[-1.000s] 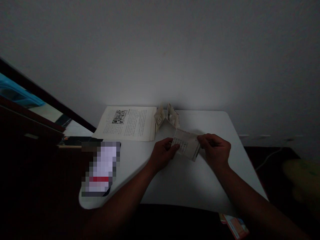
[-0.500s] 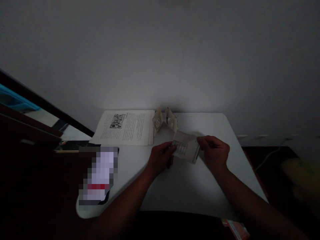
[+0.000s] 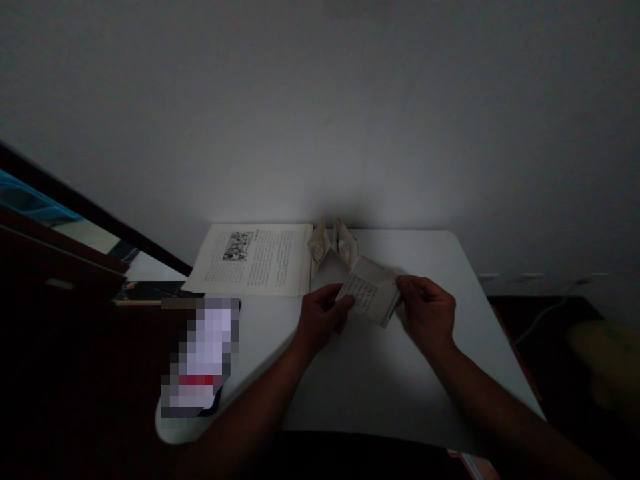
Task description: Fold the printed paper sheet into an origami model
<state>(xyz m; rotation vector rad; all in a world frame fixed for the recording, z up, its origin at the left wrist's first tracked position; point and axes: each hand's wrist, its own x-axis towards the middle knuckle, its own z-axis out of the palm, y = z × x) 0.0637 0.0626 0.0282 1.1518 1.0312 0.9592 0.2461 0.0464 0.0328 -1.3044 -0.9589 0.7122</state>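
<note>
A folded sheet of printed paper (image 3: 370,291) is held above the white table between my two hands. My left hand (image 3: 325,310) pinches its left edge, thumb on top of the print. At the right edge, my right hand (image 3: 425,307) grips it between thumb and curled fingers. Just beyond the sheet stands a folded paper shape (image 3: 345,243) made from printed paper, with pointed peaks. To its left lies a stack of printed pages (image 3: 270,260) with a black-and-white picture on the top page.
The white table (image 3: 430,253) stands against a grey wall (image 3: 320,120). On its left side lies a phone (image 3: 205,353), its screen blurred out. Dark-framed furniture (image 3: 90,200) is at the left. A pale cable (image 3: 545,310) runs at the right, near a yellowish bundle (image 3: 610,360).
The folded sheet has tilted slightly in my hands, with its left side a little lower. Both hands keep their grip. The whole view has shifted slightly.
</note>
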